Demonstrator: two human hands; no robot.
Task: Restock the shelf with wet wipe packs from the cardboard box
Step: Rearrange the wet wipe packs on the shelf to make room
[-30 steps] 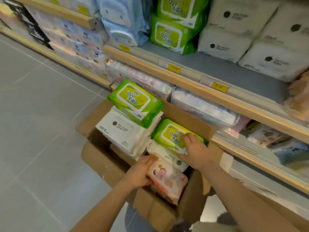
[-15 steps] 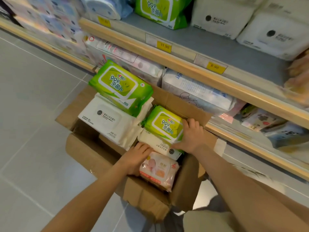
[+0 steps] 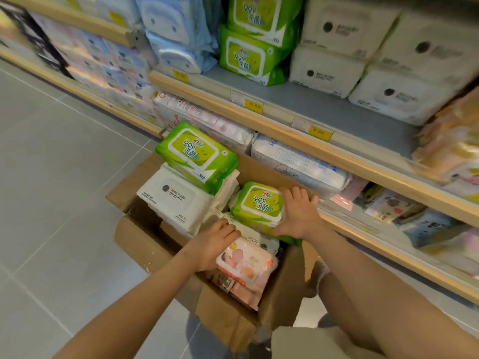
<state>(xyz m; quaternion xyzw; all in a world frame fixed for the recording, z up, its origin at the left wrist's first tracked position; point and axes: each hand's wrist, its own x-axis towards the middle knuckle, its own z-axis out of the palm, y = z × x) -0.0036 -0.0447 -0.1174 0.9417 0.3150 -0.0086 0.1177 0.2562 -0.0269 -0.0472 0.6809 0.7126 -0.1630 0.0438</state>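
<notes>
Down low, crowded cardboard box (image 3: 228, 317) just beside shelf edge (image 3: 344, 156); right hand (image 3: 298, 213) spread flat against green pack (image 3: 259, 206), left hand (image 3: 212, 244) curled on pink pack (image 3: 246, 265) edge, open floor (image 3: 64, 190) leftward.

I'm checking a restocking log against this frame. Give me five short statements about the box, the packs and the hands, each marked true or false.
1. The brown cardboard box stands on the floor in front of the shelves. True.
2. The right hand rests on a green wet wipe pack in the box. True.
3. The left hand holds a blue pack up at the shelf. False: it is down in the box, beside a pink baby-print wipe pack.
4. Green packs already sit on the upper shelf. True.
5. The box holds only green packs. False: a white flip-lid pack and pink ones are in it too.
</notes>
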